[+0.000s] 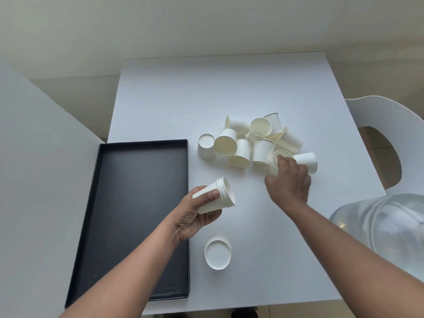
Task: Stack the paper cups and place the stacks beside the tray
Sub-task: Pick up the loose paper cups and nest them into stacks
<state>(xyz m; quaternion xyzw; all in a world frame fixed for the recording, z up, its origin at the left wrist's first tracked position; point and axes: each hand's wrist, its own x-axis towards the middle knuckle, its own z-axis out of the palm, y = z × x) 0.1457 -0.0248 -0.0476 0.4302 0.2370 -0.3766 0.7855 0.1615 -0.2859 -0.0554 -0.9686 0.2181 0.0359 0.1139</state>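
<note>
My left hand [197,214] grips a short stack of nested white paper cups [218,195], tilted with its mouth up and to the right, just right of the black tray [137,214]. My right hand [289,182] reaches into the pile of loose paper cups [250,141] and closes its fingers on one cup [275,160] at the pile's near edge. A finished stack of cups [216,252] stands upside down on the white table beside the tray's right rim. The tray holds nothing.
A white table [229,88] carries everything. A white chair [390,134] stands at the right. A clear plastic water bottle [385,221] bulges in at the near right, close to my right forearm. A grey panel [34,180] borders the left.
</note>
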